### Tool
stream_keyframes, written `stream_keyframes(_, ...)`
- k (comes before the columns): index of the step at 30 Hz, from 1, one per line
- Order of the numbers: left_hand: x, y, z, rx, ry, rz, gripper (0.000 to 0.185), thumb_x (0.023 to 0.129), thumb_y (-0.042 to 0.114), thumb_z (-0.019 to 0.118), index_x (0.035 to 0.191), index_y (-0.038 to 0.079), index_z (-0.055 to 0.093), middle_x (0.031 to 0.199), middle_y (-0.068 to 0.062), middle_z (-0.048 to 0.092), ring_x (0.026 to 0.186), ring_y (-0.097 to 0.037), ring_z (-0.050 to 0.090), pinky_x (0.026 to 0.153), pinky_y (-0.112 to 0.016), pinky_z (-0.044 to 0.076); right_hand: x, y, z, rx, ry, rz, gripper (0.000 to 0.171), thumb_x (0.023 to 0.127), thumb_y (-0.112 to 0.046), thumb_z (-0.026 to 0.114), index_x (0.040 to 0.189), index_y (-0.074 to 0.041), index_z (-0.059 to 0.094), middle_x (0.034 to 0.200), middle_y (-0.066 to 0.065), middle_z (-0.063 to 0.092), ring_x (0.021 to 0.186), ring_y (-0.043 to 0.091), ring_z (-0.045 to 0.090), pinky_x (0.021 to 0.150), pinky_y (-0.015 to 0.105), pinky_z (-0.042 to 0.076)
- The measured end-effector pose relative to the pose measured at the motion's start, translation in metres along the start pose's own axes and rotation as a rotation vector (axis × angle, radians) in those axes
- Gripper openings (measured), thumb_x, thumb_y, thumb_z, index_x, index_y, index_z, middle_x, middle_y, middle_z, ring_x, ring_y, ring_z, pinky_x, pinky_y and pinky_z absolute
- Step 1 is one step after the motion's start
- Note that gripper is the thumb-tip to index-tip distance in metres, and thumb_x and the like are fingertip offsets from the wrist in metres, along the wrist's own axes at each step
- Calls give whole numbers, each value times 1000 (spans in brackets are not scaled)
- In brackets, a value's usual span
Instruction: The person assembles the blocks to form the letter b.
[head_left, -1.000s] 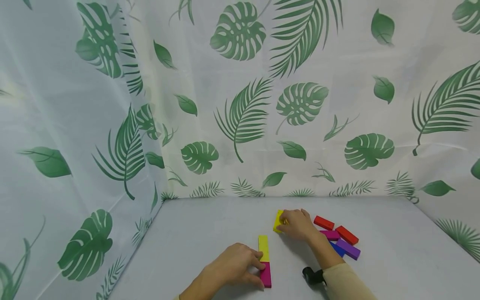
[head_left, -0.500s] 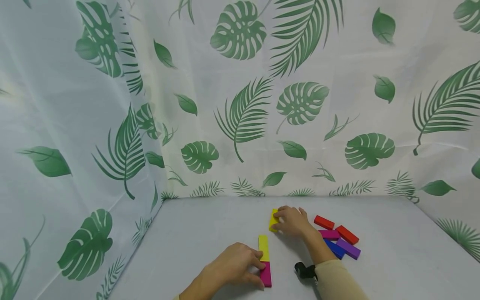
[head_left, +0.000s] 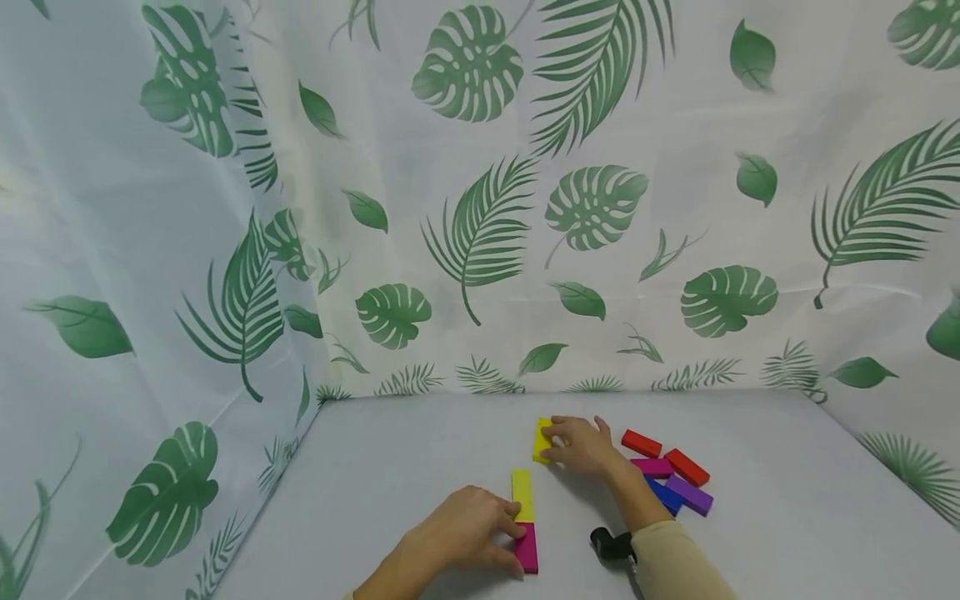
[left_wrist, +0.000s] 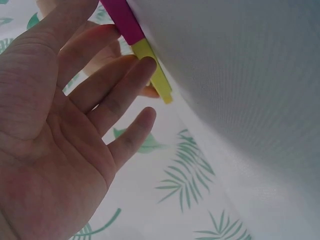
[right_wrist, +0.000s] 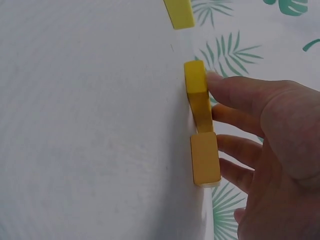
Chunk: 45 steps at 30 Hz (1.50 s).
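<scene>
Leaf-print curtains enclose a grey table (head_left: 420, 467). Left hand (head_left: 457, 537), fingers straight, steadies the yellow-magenta row (head_left: 523, 521); right hand (head_left: 581, 446) pinches a far yellow block (head_left: 542, 440). Sliding it in carelessly could skew the row.

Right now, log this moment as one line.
left hand: rests on yellow-magenta row | right hand: grips yellow block | loose blocks: right of it
</scene>
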<state>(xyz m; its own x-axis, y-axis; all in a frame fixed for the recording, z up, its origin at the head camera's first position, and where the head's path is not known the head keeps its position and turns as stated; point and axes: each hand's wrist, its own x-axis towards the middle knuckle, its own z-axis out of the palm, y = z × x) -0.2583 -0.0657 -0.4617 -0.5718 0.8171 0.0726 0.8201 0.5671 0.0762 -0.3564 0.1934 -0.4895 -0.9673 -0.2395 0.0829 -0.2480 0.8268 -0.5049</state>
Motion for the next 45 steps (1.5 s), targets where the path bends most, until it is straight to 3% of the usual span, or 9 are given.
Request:
stream_keyframes(21, -2, -3, 3, -29, 9, -8, 45, 79, 59, 85, 116, 33, 81, 126, 10, 75, 113, -2, 69, 97, -25, 54, -3, -11, 1, -13, -81, -37, 47, 96, -28, 74, 138, -11, 68, 155, 16, 54, 146, 42, 46, 116, 80, 4)
stream_keyframes(28, 0, -6, 6, 5, 39, 21, 45, 79, 61, 84, 115, 34, 81, 124, 11, 75, 110, -1, 70, 95, -23, 54, -1, -13, 3, -9, -94, -78, 48, 97, -30, 73, 140, -11, 67, 157, 15, 52, 147, 41, 45, 116, 81, 4)
stream_keyframes(45, 1, -3, 2, -30, -2, -14, 45, 79, 58, 85, 115, 31, 82, 125, 9, 75, 113, -2, 69, 97, -22, 54, -2, -20, 8, 3, -86, -103, 48, 98, -31, 72, 141, -11, 66, 158, 15, 51, 148, 39, 44, 116, 80, 5)
